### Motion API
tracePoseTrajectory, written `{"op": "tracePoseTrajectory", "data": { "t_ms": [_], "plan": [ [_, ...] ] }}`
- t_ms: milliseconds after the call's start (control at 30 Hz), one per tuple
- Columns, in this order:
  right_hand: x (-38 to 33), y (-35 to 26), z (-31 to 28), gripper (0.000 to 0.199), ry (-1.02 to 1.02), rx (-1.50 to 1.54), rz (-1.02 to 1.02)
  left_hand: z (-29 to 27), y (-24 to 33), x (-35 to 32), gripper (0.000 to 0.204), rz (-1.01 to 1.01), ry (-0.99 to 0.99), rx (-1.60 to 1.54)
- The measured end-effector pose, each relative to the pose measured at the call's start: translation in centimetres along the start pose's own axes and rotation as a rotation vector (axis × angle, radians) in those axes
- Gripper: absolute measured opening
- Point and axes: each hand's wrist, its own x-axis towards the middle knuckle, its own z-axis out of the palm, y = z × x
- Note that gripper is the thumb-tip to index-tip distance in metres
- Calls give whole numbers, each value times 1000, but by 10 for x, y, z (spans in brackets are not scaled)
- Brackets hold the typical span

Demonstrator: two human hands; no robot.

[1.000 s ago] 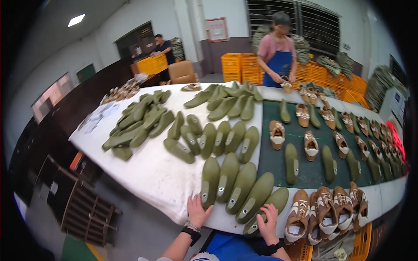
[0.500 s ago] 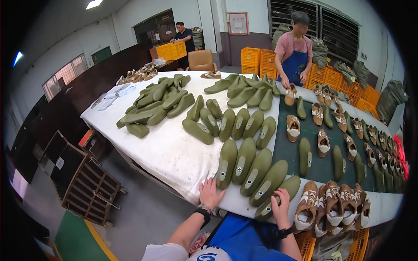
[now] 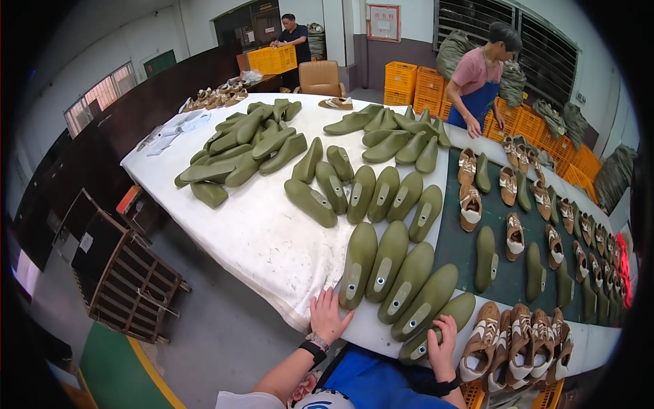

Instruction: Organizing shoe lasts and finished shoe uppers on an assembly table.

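Observation:
Several green shoe lasts [image 3: 392,262] lie side by side in a row along the near table edge, soles up. My left hand [image 3: 328,317] rests with fingers spread on the white cloth and table edge, beside the leftmost last of that row. At the right end, my right hand [image 3: 444,346] curls its fingers over the side of a green shoe last [image 3: 458,311], near its end. Just right of this hand stand several brown-and-white sneakers [image 3: 479,342], packed close together. Behind the row, more green lasts [image 3: 364,194] form a second line.
A heap of lasts [image 3: 242,153] covers part of the white table [image 3: 225,228]. On the right, a dark green belt [image 3: 463,249] bears sneakers and lasts. A co-worker in a blue apron [image 3: 480,102] stands beyond it. A wooden rack [image 3: 129,286] stands on the floor at left.
The co-worker's hand has let go of a sneaker, which now stands on the belt, and the co-worker has turned right. The view has shifted slightly; my hands stay in nearly the same places.

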Motion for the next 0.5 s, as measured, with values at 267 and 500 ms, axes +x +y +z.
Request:
{"op": "tracePoseTrajectory", "data": {
  "t_ms": [267, 500],
  "plan": [
    [11, -4, -21, 26, -253, -165, -62, -1, 7, -2, 65, -43, -72, 10],
    [27, 3, -26, 34, -484, -215, -50, -5, 3, -6, 70, -63, -206, 55]
  ]
}}
